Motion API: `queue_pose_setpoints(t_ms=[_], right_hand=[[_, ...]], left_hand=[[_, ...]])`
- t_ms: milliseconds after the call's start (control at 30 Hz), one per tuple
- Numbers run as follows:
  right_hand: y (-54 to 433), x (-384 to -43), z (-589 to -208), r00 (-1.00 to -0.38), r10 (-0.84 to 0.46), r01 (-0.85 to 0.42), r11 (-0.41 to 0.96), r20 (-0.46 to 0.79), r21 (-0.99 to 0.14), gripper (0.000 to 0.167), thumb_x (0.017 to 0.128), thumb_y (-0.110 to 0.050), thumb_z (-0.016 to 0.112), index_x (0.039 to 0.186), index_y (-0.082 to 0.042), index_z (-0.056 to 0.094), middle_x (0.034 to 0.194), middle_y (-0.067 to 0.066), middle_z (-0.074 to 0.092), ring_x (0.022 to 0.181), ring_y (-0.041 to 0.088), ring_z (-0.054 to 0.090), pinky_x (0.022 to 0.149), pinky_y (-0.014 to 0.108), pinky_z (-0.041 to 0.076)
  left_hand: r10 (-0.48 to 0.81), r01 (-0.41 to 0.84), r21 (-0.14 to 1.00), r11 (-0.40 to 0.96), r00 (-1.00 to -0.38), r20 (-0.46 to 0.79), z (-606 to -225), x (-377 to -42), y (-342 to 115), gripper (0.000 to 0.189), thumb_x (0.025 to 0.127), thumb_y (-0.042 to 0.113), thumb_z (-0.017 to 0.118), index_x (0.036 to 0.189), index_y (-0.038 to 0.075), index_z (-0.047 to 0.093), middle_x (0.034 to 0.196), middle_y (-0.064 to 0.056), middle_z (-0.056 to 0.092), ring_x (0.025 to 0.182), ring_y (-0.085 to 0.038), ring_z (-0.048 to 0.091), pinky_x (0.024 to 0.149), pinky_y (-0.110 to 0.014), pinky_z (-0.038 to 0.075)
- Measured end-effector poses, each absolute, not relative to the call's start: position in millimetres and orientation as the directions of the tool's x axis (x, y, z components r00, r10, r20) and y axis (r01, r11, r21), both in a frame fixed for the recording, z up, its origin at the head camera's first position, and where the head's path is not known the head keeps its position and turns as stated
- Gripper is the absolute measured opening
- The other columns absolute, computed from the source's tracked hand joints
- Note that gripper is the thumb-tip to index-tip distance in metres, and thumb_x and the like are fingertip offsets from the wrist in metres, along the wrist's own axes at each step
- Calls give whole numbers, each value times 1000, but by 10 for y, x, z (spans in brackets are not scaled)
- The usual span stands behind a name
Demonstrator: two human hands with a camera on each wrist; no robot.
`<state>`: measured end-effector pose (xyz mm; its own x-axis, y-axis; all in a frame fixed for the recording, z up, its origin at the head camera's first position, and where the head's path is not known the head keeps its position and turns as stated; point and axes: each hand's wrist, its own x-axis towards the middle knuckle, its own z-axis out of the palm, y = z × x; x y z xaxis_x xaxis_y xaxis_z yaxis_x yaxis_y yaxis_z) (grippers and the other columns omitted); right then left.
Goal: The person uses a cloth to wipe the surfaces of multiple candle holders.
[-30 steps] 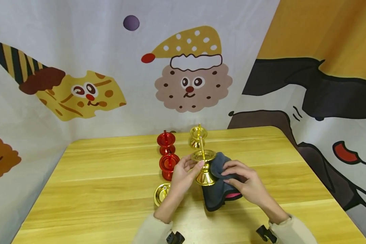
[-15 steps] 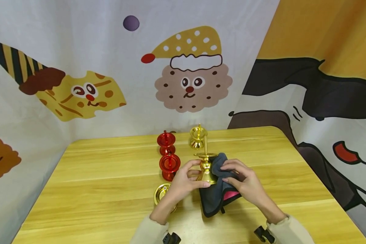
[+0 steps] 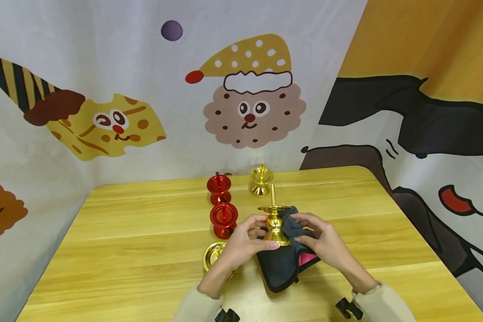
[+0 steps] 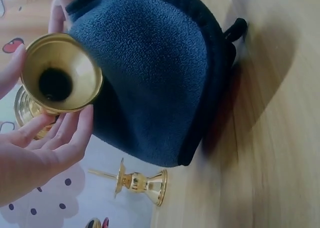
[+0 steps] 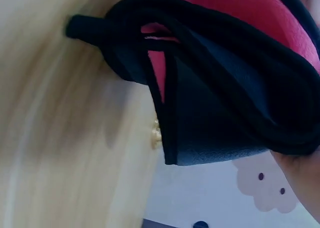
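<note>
My left hand (image 3: pixel 245 241) grips a gold candle holder (image 3: pixel 274 226) by its flared base, held upright above the table with its spike on top. Seen from below in the left wrist view, the base (image 4: pixel 62 73) is hollow, with thumb and fingers around its rim. My right hand (image 3: pixel 322 235) pinches a dark grey-blue cloth (image 3: pixel 279 268) with black edging and a pink side, pressed to the right of the holder. The cloth (image 5: pixel 215 103) hangs in folds in the right wrist view and hides most of that hand.
Two red candle holders (image 3: pixel 223 219) stand left of my hands. Another gold holder (image 3: pixel 261 181) is at the table's back edge, and one more gold holder (image 3: pixel 213 255) sits partly behind my left forearm. A patterned curtain (image 3: pixel 145 165) hangs behind the wooden table (image 3: pixel 137 250).
My left hand has shifted its grip from below the holder's dish down to its base. The holder has tipped from leaning to upright and lowered slightly, and the cloth's hanging part has swung a little left.
</note>
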<state>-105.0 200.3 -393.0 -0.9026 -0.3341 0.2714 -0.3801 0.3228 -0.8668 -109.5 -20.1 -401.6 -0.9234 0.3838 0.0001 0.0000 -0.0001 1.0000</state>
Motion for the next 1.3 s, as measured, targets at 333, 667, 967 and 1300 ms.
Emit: queue_pose_setpoints(t_ms=[333, 667, 967, 1300], right_hand=[[1858, -1001, -3962, -831, -351, -553, 430, 432, -714, 47, 68, 23, 65, 106, -3, 64, 102, 6, 61, 91, 17, 59, 70, 28, 55], [1943, -1043, -4025, -798, -406, -583, 331, 445, -742, 47, 69, 24, 63, 108, -2, 62, 106, 11, 58, 96, 13, 56, 71, 25, 54], [1992, -1063, -4078, -838, -376, -509, 277, 396, -815, 41, 73, 22, 60, 109, 2, 60, 105, 16, 56, 92, 10, 56, 71, 22, 54], [1829, -979, -3985, -750, -445, -661, 476, 490, -580, 52, 64, 23, 68, 105, -9, 63, 104, 1, 60, 94, 19, 58, 75, 32, 54]], left_hand=[[230, 219, 903, 370, -963, 140, -4052, -1016, -19, 59, 67, 21, 83, 114, 1, 55, 104, -11, 58, 88, -26, 61, 68, -26, 53], [365, 83, 983, 166, -931, 17, -4037, -1040, -136, 57, 73, 13, 77, 122, -1, 50, 109, -10, 57, 93, -23, 58, 73, -28, 51], [366, 84, 981, 174, -930, 15, -3953, -1010, -133, 58, 72, 18, 79, 121, 2, 52, 106, -6, 59, 90, -19, 57, 69, -25, 51], [263, 248, 778, 577, -958, 111, -3962, -956, 8, 65, 68, 26, 81, 119, 0, 51, 104, -10, 55, 87, -23, 55, 69, -29, 49]])
